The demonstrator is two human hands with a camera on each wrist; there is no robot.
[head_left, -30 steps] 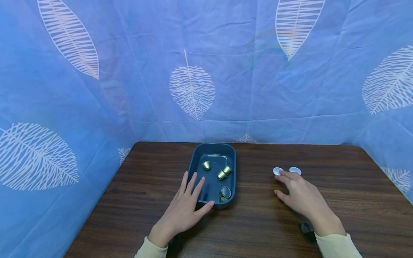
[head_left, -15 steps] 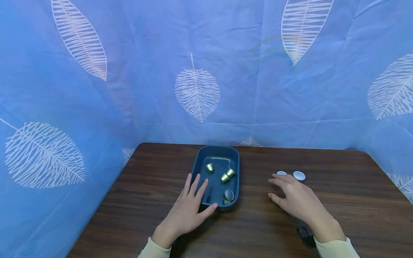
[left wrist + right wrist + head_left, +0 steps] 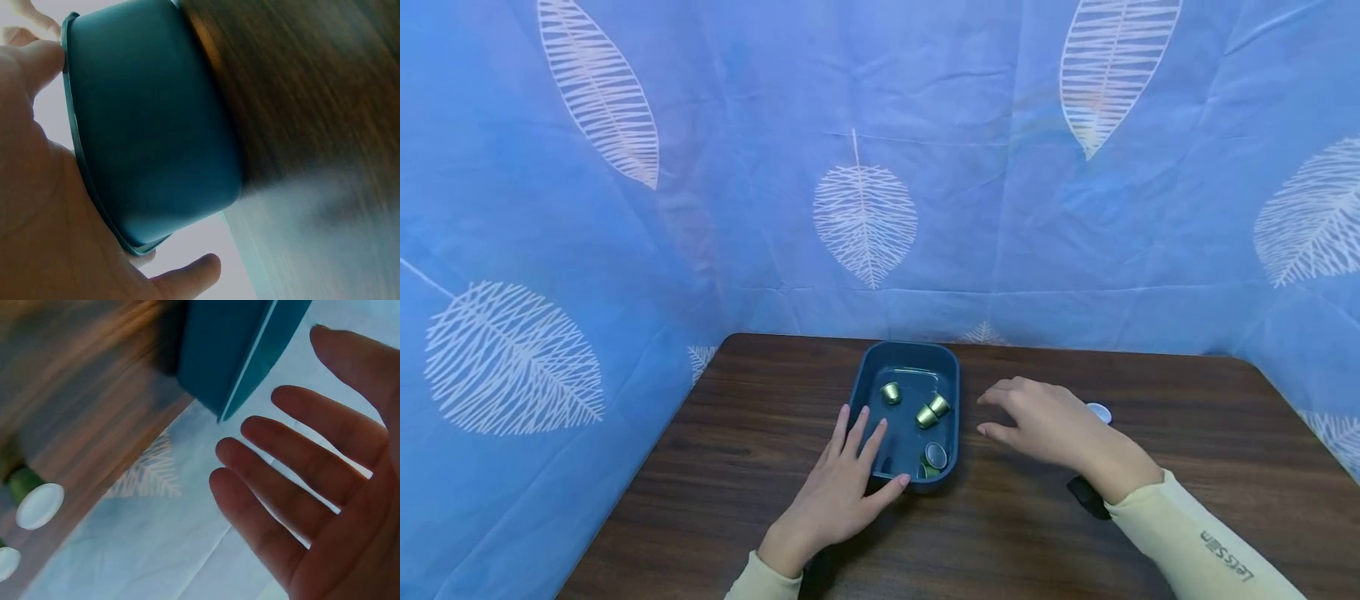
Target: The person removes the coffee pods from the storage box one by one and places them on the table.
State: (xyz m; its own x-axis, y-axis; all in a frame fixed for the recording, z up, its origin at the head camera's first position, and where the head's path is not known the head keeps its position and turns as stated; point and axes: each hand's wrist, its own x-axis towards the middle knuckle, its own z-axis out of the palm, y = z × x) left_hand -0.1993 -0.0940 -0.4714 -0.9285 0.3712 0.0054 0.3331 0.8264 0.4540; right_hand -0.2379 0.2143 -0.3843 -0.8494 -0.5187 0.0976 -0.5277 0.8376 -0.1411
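A dark blue rectangular bin [image 3: 904, 354] stands on the table with several gold-green coffee capsules inside, among them one capsule [image 3: 891, 392] near its far left and another with its silver lid [image 3: 936, 455] showing. My left hand [image 3: 831, 496] rests on the bin's near left rim, fingers spread and thumb at the near edge. My right hand [image 3: 1048, 421] hovers over the table just right of the bin. Its fingers are loosely extended, and the right wrist view shows nothing in them. Past it stand two capsules with white lids [image 3: 40, 506]; in the head view one lid [image 3: 1099, 412] peeks out behind the hand.
A dark wooden table [image 3: 737, 450] carries the bin and capsules. Blue cloth [image 3: 760, 208] with white leaf prints hangs behind the table and along both sides. A black strap [image 3: 1087, 497] sits under the right wrist.
My right hand has moved left from the two white-lidded capsules towards the bin, carrying nothing visible. My left hand stays on the bin's rim. The head view has shifted slightly.
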